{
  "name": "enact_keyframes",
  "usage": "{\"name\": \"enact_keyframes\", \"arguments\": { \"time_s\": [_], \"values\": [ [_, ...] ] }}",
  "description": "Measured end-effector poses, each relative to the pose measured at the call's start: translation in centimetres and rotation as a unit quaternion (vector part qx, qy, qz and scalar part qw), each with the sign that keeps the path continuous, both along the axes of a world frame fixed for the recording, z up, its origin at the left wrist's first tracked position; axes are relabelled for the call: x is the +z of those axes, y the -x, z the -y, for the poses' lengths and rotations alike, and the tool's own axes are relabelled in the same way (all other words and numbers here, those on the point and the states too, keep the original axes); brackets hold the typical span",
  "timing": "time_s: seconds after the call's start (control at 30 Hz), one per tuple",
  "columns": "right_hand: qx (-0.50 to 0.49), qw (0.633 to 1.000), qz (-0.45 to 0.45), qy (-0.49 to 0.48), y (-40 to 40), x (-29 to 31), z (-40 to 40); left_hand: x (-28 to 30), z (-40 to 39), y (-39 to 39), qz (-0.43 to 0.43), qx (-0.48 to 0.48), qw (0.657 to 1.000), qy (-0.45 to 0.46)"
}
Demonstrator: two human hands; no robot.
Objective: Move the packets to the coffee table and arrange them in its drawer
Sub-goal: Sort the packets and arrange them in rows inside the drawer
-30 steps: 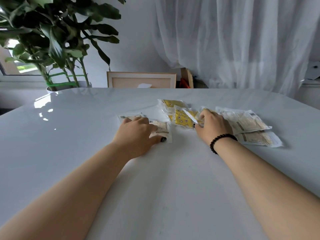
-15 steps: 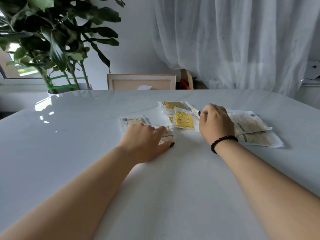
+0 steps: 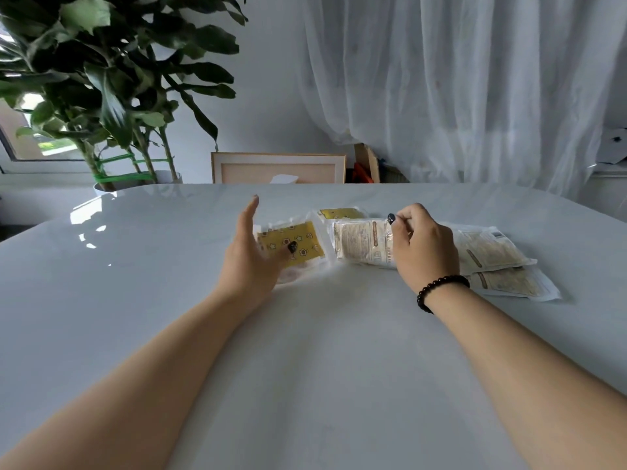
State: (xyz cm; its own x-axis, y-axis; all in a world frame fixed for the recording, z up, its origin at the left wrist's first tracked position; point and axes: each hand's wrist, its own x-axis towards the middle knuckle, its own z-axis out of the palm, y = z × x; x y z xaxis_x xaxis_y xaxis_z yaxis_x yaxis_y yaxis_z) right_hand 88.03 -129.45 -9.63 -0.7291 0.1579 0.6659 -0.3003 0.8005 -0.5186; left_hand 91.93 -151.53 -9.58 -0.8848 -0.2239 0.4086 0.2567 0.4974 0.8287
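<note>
**Packets being gathered on the white table**

Head view: the packets are being drawn into one pile, and none has been lifted clear of the white table [image 3: 305,368]. The beige packet [image 3: 361,244] is pinched at its right edge by the right hand [image 3: 424,247], fingers curled. Just left of that beige packet, the yellow packet [image 3: 295,244] is met by the left hand [image 3: 247,259], which is spread wide, thumb tip on the printed face, nothing gripped. A second yellow packet [image 3: 341,213] lies just behind the beige packet; two more beige packets [image 3: 492,256] lie to its right, overlapping.

The film is thin, glossy and probably slippery on the polished top. Edges are best squared into one flat stack, then clamped from both sides before lifting.
</note>
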Motion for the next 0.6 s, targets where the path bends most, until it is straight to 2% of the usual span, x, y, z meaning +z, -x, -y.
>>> {"name": "enact_keyframes", "arguments": {
  "time_s": [0.07, 0.17, 0.23, 0.3, 0.37, 0.43, 0.5, 0.6],
  "values": [
    [-0.006, 0.999, 0.027, -0.026, -0.2, 0.2, 0.0, -0.3, 0.5, 0.3, 0.013, -0.007, 1.000, -0.021],
    [0.056, 0.995, 0.079, -0.027, -0.4, 0.1, 0.3, -0.5, 0.7, 0.7, 0.044, -0.025, 0.998, -0.042],
    [0.109, 0.984, 0.138, 0.020, -0.5, -0.3, 0.7, -0.6, 0.5, 0.8, 0.079, -0.042, 0.995, -0.054],
    [0.142, 0.967, 0.179, 0.113, -0.5, -0.6, 1.0, -0.7, 0.6, 0.9, 0.103, -0.050, 0.991, -0.066],
    [0.133, 0.971, 0.115, 0.160, -0.5, -0.5, 1.0, -0.8, 0.8, 1.0, 0.115, -0.049, 0.990, -0.070],
    [0.110, 0.983, -0.027, 0.148, -0.6, 0.2, 0.9, -0.7, 0.9, 1.0, 0.117, -0.047, 0.989, -0.075],
    [0.126, 0.969, -0.120, 0.177, -0.9, 0.8, 0.9, -0.7, 0.9, 1.0, 0.124, -0.051, 0.987, -0.089],
    [0.210, 0.945, -0.098, 0.233, -1.6, 1.0, 1.5, -0.2, 1.1, 0.7, 0.170, -0.106, 0.955, -0.218]
  ]
}}
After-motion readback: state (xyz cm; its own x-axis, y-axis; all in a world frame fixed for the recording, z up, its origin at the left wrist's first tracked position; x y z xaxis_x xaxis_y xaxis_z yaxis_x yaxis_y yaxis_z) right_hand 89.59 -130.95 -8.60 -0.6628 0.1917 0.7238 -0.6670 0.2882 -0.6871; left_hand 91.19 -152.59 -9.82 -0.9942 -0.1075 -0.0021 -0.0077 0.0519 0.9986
